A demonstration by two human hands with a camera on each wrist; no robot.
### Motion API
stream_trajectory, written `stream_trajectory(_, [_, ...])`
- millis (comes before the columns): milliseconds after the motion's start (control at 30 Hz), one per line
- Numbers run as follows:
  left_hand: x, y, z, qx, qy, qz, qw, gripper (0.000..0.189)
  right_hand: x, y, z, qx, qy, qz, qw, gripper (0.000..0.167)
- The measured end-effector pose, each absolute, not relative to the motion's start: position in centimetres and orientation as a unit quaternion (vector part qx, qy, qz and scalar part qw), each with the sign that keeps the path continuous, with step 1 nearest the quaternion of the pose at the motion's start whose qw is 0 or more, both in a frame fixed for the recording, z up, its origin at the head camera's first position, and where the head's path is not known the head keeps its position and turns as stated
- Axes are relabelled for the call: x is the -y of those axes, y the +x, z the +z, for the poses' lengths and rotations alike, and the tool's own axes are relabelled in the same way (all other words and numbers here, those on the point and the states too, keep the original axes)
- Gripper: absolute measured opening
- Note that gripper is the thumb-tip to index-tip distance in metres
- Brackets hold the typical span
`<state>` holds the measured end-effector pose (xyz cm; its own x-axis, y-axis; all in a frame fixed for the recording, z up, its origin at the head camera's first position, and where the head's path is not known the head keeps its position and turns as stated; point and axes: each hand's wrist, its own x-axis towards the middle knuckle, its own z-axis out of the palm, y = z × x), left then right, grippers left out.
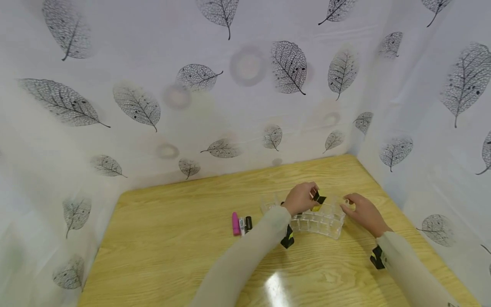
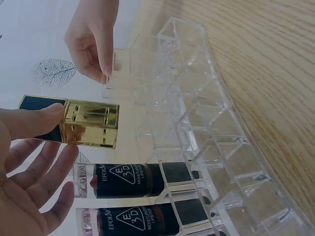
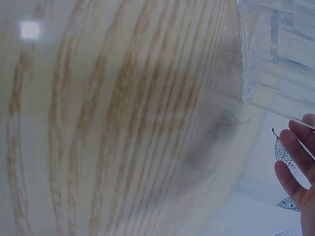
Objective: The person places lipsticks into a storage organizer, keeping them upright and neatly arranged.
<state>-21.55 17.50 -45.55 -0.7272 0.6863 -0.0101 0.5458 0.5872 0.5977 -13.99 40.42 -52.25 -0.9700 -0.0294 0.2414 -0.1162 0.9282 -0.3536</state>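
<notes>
A gold lipstick tube with a dark end (image 2: 91, 123) is pinched between the thumb and fingers of my left hand (image 1: 301, 198), above the back tiers of a clear stepped lipstick organizer (image 1: 316, 224). Two black lipsticks, one (image 2: 130, 179) beside the other (image 2: 138, 219), stand in its compartments close to that hand. At the organizer's right end, my right hand (image 1: 362, 211) pinches the back corner of the clear wall with thumb and fingertips. In the right wrist view, the fingers (image 3: 295, 152) reach behind the organizer's edge.
To the left of the organizer, a magenta tube (image 1: 235, 224), a clear-and-silver tube (image 1: 242, 226) and a black tube (image 1: 248, 223) lie side by side on the wooden table (image 1: 172, 247). Leaf-print curtain (image 1: 215, 115) hangs behind the table and along its sides.
</notes>
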Motion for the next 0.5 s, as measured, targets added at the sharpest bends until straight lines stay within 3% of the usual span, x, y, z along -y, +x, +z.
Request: stream_trajectory(500, [-17.2, -21.5, -46.7, -0.885, 0.366, 0.265, 0.110, 0.037, -40.1, -13.9, -52.2, 0.972, 0.047, 0.186, 0.134, 0.030])
